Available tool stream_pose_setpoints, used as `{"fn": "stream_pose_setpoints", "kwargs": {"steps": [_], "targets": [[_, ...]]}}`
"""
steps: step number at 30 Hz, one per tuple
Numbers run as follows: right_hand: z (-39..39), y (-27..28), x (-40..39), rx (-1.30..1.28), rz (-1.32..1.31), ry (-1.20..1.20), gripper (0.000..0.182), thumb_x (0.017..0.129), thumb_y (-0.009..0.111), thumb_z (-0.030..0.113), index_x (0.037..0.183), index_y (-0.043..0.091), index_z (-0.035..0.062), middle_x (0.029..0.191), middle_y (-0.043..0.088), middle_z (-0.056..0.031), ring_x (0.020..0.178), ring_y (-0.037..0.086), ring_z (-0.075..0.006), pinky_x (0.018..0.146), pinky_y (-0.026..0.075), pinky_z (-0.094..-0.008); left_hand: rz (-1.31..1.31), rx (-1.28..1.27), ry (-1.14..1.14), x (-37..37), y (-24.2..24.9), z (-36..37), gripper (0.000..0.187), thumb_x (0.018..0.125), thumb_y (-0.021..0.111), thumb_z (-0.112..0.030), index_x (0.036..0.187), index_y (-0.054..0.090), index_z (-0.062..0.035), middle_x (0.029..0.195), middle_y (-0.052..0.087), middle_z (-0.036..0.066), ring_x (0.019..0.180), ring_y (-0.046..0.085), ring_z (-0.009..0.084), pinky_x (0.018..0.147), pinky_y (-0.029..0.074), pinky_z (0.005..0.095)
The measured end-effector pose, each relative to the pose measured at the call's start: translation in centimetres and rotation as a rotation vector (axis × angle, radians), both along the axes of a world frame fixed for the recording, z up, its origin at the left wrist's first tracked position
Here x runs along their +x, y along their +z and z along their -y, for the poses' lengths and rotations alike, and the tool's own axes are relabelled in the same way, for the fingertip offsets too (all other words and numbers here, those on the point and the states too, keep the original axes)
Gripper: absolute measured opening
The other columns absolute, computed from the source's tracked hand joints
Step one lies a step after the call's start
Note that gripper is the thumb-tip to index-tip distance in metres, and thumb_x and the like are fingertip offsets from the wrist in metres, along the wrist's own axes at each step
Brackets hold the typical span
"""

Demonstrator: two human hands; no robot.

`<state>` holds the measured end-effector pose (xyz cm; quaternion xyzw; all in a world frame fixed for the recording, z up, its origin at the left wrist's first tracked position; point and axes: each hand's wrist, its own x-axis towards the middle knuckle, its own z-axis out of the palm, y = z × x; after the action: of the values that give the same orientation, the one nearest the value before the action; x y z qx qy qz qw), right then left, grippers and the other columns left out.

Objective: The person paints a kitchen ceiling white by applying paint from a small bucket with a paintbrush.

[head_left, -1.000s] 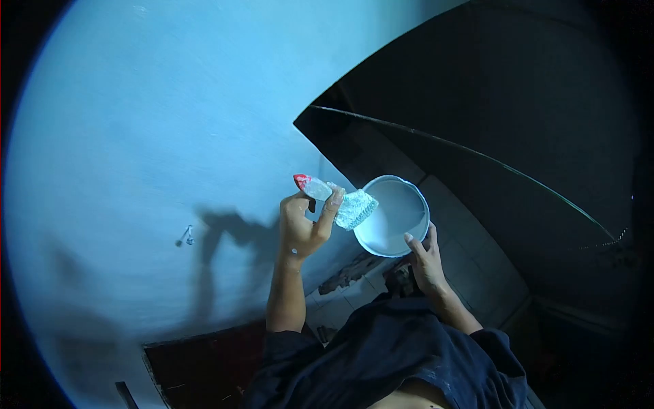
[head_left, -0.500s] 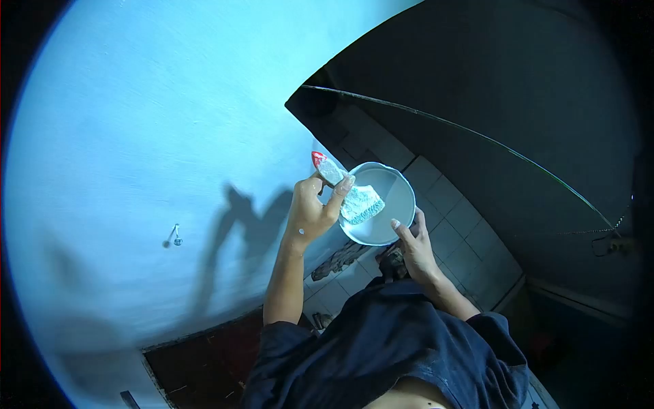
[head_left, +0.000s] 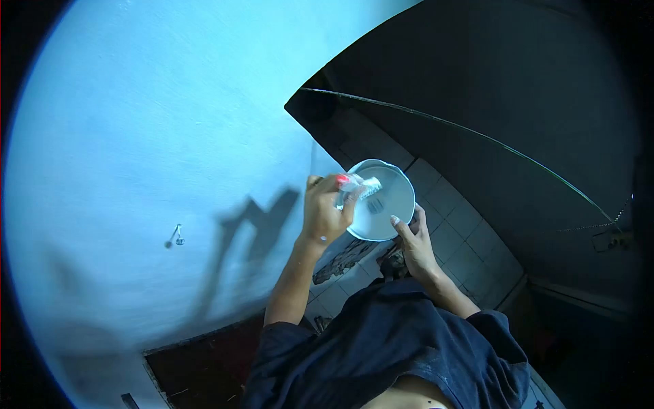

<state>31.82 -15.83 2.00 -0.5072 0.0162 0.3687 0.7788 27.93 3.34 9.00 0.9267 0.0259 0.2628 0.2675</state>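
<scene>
My left hand (head_left: 325, 213) is closed around a paintbrush (head_left: 354, 183) with a red-tipped handle and white, paint-covered bristles. The brush is tilted, and its bristles overlap the inside of a white round bucket (head_left: 398, 204) in this view. My right hand (head_left: 415, 249) grips the bucket at its lower right rim, thumb over the edge and fingers around the outside. The bucket is tipped so its inside faces me, showing a pale interior with a small mark at the bottom.
A pale painted wall (head_left: 136, 136) fills the left side, with a small hook (head_left: 179, 235) on it and shadows of my arm. A thin cable (head_left: 477, 135) runs across the dark area at right. Tiled floor (head_left: 463, 238) lies below.
My left hand has turned the brush, so its broad bristle face no longer shows and the red handle end now points towards the bucket side. The bucket has barely shifted.
</scene>
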Motion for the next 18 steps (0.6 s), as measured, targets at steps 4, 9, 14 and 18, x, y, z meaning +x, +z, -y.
{"fn": "stream_pose_setpoints", "kwargs": {"steps": [4, 9, 14, 18], "targets": [[-0.2, -0.3, -0.3, 0.090, 0.019, -0.052, 0.062, 0.091, 0.067, 0.023, 0.136, 0.029, 0.0044, 0.114, 0.051, -0.0095, 0.098, 0.050, -0.0132, 0.075, 0.043, -0.0279, -0.041, -0.007, -0.110, -0.8, -0.2, 1.0, 0.010, 0.083, 0.070, -0.015, 0.089, 0.071, -0.0077, 0.091, 0.071, 0.005, 0.083, 0.063, 0.0237, 0.077, 0.041, 0.0348], [1.5, -2.2, -0.5, 0.085, 0.010, -0.016, 0.063, 0.091, 0.067, 0.022, 0.137, 0.028, 0.0043, 0.119, 0.050, -0.0114, 0.104, 0.050, -0.0148, 0.085, 0.043, -0.0286, -0.006, -0.307, 0.090, -0.8, 1.4, 1.5, 0.020, 0.088, 0.067, -0.019, 0.091, 0.069, 0.0008, 0.079, 0.070, 0.013, 0.067, 0.065, 0.0227, 0.063, 0.046, 0.0320], [2.7, -2.2, -0.7, 0.087, 0.056, -0.128, 0.069, 0.089, 0.069, 0.024, 0.137, 0.024, 0.0028, 0.125, 0.045, -0.0165, 0.119, 0.044, -0.0211, 0.100, 0.039, -0.0365, 0.141, -0.184, 0.069, -0.2, 6.4, 2.0, 0.023, 0.090, 0.067, -0.020, 0.090, 0.070, 0.0030, 0.077, 0.070, 0.011, 0.064, 0.062, 0.0146, 0.057, 0.044, 0.0276], [3.1, -1.2, -0.8, 0.139, 0.018, -0.103, 0.071, 0.088, 0.070, 0.024, 0.137, 0.023, 0.0028, 0.127, 0.044, -0.0167, 0.119, 0.045, -0.0221, 0.100, 0.040, -0.0384, 0.269, 0.064, 0.165, 0.7, 13.9, -0.1, 0.021, 0.088, 0.069, -0.015, 0.091, 0.068, 0.0059, 0.078, 0.070, 0.013, 0.065, 0.060, 0.0110, 0.057, 0.046, 0.0283]]}}
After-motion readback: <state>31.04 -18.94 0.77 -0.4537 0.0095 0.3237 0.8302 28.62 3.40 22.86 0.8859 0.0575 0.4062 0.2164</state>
